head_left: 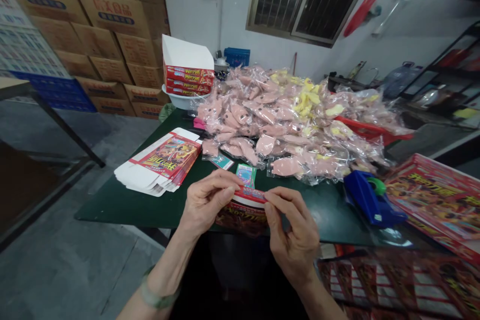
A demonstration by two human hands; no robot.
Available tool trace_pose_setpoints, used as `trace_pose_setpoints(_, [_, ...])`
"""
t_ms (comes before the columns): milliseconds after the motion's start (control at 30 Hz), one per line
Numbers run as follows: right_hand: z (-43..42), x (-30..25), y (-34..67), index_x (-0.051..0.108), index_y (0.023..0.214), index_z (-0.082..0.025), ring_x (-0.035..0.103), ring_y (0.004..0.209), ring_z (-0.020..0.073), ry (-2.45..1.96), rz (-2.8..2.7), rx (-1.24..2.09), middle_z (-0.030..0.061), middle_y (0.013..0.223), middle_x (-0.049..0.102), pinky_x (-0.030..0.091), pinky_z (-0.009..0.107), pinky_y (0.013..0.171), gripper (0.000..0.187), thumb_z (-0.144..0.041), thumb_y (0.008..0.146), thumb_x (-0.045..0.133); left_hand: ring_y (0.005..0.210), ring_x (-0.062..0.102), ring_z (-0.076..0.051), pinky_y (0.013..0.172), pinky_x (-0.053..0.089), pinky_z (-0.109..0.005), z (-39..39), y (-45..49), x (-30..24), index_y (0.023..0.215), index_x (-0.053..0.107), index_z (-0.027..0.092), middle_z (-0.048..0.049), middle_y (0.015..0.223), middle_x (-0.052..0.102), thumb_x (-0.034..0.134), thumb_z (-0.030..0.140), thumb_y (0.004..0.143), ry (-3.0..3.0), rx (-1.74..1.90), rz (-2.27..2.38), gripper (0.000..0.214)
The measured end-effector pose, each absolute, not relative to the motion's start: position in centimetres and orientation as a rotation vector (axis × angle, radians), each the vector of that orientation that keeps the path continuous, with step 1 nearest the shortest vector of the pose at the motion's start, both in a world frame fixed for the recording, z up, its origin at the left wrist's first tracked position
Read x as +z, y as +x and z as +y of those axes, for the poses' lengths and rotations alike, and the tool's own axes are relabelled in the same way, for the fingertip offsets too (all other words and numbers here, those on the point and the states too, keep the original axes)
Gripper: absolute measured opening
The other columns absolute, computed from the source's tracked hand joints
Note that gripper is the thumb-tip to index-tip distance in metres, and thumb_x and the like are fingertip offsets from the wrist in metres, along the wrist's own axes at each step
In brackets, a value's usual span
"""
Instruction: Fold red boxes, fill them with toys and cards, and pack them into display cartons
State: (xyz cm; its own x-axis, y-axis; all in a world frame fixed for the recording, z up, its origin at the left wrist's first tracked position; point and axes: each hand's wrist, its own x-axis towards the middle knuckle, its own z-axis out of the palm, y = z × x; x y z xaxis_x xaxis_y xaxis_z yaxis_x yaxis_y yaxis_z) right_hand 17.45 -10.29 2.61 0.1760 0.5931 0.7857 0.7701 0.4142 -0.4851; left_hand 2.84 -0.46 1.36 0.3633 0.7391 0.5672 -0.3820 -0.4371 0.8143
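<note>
My left hand (208, 201) and my right hand (291, 232) both pinch a small red printed box (247, 206) at the near edge of the dark green table (123, 200). The left fingers close on the box's left end, the right fingers on its right end and top flap. Just beyond the box lie two small teal cards (245, 174). A big heap of pink and yellow toys in clear bags (285, 120) covers the table's middle and far side.
A stack of flat red-and-white box blanks (161, 162) lies at the left. A blue tape dispenser (369, 201) sits at the right, beside finished red boxes (438, 200). Stacked red boxes (187, 77) and brown cartons (93, 20) stand behind.
</note>
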Motion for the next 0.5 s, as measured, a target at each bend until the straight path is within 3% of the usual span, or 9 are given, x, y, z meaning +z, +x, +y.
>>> trace_pose_setpoints(133, [-9.9, 0.9, 16.9, 0.055, 0.114, -0.024, 0.058, 0.089, 0.0188, -1.231, -1.500, -0.334, 0.0083, 0.101, 0.056, 0.052, 0.036, 0.073, 0.033, -0.009, 0.087, 0.043, 0.081, 0.062, -0.021, 0.073, 0.050, -0.036, -0.6, 3.1, 0.1, 0.078, 0.070, 0.018, -0.0103, 0.087, 0.068, 0.059, 0.028, 0.082, 1.495, 1.385, 0.328, 0.016])
trace_pose_setpoints(300, [-9.0, -1.3, 15.6, 0.039, 0.131, -0.016, 0.050, 0.108, 0.0269, -1.169, -1.453, -0.374, 0.0164, 0.121, 0.044, 0.048, 0.050, 0.086, 0.041, -0.018, 0.090, 0.038, 0.083, 0.064, -0.020, 0.070, 0.052, -0.033, -0.9, 3.3, 0.3, 0.085, 0.069, 0.021, -0.0082, 0.093, 0.068, 0.066, 0.025, 0.077, 1.534, 1.456, 0.195, 0.010])
trace_pose_setpoints(400, [-8.7, -1.8, 15.4, 0.036, 0.132, -0.019, 0.049, 0.110, 0.0258, -1.170, -1.429, -0.370, 0.0148, 0.124, 0.042, 0.048, 0.050, 0.087, 0.043, -0.014, 0.089, 0.038, 0.085, 0.064, -0.020, 0.066, 0.053, -0.030, -1.2, 3.4, 0.6, 0.088, 0.067, 0.022, -0.0076, 0.094, 0.066, 0.076, 0.019, 0.066, 1.580, 1.439, 0.208, 0.024])
trace_pose_setpoints(500, [-8.5, -1.9, 15.8, 0.039, 0.129, -0.021, 0.049, 0.111, 0.0245, -1.156, -1.423, -0.336, 0.0133, 0.123, 0.043, 0.048, 0.048, 0.088, 0.042, -0.011, 0.088, 0.041, 0.092, 0.062, -0.021, 0.074, 0.053, -0.032, -1.4, 3.4, 0.6, 0.093, 0.066, 0.022, -0.0084, 0.099, 0.065, 0.077, 0.015, 0.064, 1.783, 1.394, 0.337, 0.031])
